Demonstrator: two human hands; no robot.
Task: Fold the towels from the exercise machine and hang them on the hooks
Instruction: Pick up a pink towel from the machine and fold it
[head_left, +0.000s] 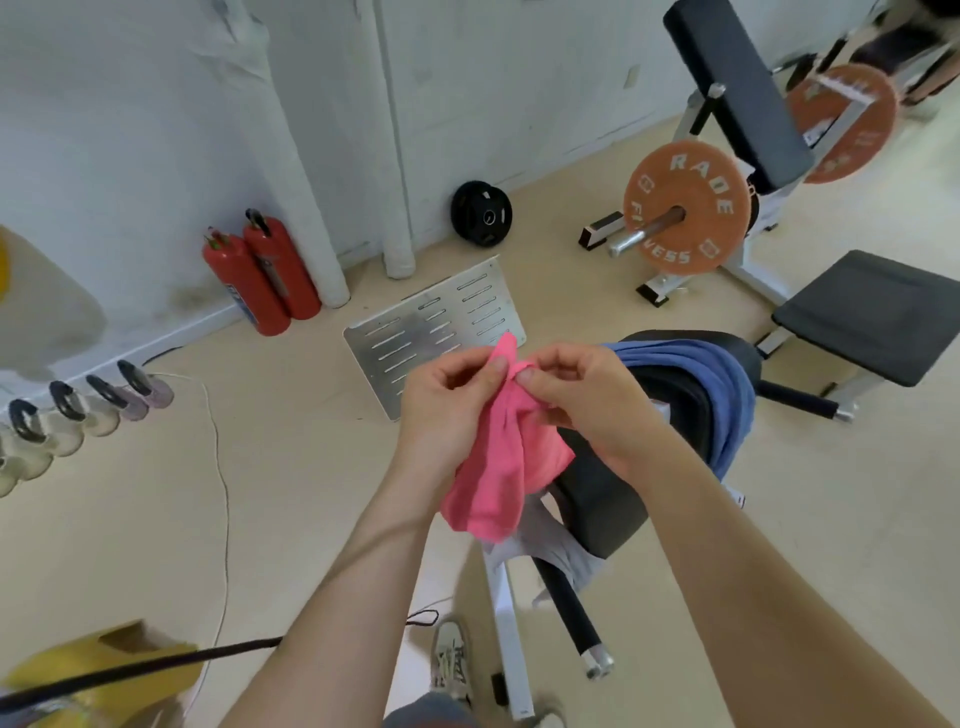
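A pink towel (501, 467) hangs in the air in front of me, bunched at its top edge. My left hand (447, 400) pinches that top edge from the left, and my right hand (587, 400) pinches it from the right, thumbs close together. Behind my right hand, a blue towel (722, 389) lies draped over the black padded seat (608, 499) of the exercise machine. A pale grey cloth (561, 551) hangs lower on the machine's frame. No hooks are in view.
A perforated metal plate (415, 332) lies on the floor ahead. Two red fire extinguishers (265, 275) lean at the wall; kettlebells (78, 415) line the left. A bench with orange weight plates (685, 208) stands at the right. A cable (223, 493) crosses the floor.
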